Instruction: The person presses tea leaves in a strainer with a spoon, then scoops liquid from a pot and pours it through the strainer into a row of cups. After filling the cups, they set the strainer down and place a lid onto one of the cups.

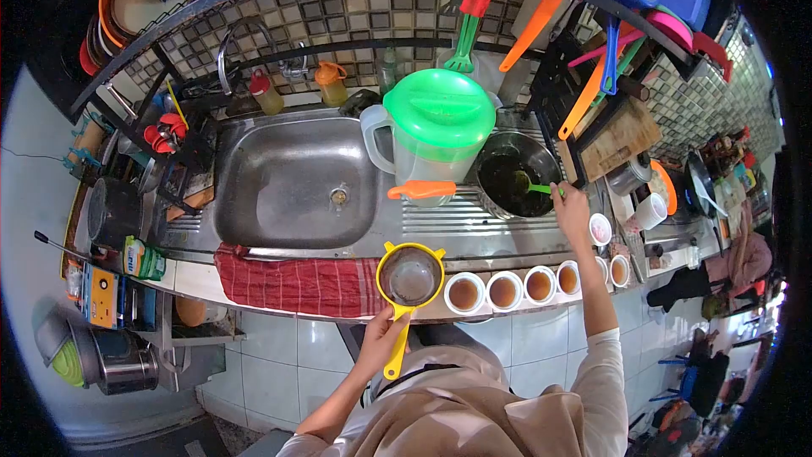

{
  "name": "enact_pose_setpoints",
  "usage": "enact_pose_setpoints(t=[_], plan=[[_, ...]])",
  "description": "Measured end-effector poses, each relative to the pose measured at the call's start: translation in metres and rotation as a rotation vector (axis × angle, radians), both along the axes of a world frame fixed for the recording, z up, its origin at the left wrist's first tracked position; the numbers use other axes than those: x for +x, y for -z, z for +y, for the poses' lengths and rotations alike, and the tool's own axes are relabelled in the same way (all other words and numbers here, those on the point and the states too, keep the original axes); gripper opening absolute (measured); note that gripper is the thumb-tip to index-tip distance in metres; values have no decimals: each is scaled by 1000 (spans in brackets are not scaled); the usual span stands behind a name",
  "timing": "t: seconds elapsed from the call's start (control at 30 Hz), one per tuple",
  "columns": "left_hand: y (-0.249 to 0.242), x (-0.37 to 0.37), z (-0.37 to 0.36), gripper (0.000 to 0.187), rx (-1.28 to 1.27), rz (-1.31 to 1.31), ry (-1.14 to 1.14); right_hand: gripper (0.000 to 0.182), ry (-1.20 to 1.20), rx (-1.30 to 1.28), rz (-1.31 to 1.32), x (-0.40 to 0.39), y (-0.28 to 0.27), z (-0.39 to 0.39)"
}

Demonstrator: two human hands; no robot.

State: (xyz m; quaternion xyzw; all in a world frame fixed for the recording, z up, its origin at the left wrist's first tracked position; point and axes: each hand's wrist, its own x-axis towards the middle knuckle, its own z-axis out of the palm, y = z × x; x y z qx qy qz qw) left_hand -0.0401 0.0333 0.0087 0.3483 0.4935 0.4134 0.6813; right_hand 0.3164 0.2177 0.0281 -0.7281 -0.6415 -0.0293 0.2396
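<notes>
My left hand [383,340] is closed round the handle of a yellow strainer [411,276], held level over the counter's front edge beside the cups. My right hand [570,205] grips the green handle of a ladle [538,189], whose bowl end dips into dark liquid in a metal pot [554,151]. A row of several white cups [465,308] with brown liquid lines the counter edge. Between sink and pot stands a clear pitcher [423,167] with a green lid [440,110]. An orange handle [421,189] sits in front of it.
A steel sink [296,178] is at the left, with a red checked cloth [296,282] along its front. Utensils such as an orange spatula [533,30] hang from the rack above. A wooden board [622,137] leans to the right of the pot.
</notes>
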Motion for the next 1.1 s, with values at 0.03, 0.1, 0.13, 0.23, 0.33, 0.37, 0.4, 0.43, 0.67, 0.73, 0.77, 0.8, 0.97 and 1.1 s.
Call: enact_pose_setpoints(t=[0.03, 0.1, 0.13, 0.23, 0.33, 0.37, 0.4, 0.43, 0.67, 0.73, 0.77, 0.8, 0.97, 1.1], plan=[[0, 0, 0, 21, -2, 2, 4, 28, -11, -26, 64, 2, 3, 1], [1, 0, -1, 21, -4, 3, 8, 29, -22, -51, 127, 3, 9, 1], [1, 0, -1, 21, -2, 1, 6, 30, -50, -54, 215, 4, 11, 0], [2, 0, -2, 22, 8, -1, 4, 30, -109, -63, 327, 7, 23, 3], [-1, 0, -2, 22, 17, 3, 10, 32, -150, -61, 398, 14, 33, 7], [-3, 0, -2, 22, 16, 5, 13, 33, -163, -56, 445, 15, 34, 8], [-2, 0, -2, 22, 16, 5, 14, 33, -162, -55, 445, 16, 34, 8], [-2, 0, -3, 22, 18, 9, 16, 34, -150, -84, 531, 15, 30, 7], [-2, -1, -5, 22, 3, 15, 13, 34, -68, -159, 767, 18, 23, 5], [-2, -1, -6, 22, -2, 15, 12, 34, -51, -155, 777, 17, 17, 2], [-2, 0, -5, 22, -6, 16, 7, 34, -39, -153, 788, 16, 15, 1], [-2, -1, -5, 22, -4, 15, 12, 34, -35, -149, 788, 15, 14, 0], [-3, -2, -5, 22, -15, 19, 19, 33, -48, -44, 759, 20, 12, -1], [-3, -2, -7, 22, -7, 29, 24, 37, -18, -73, 684, 18, -1, -5]])
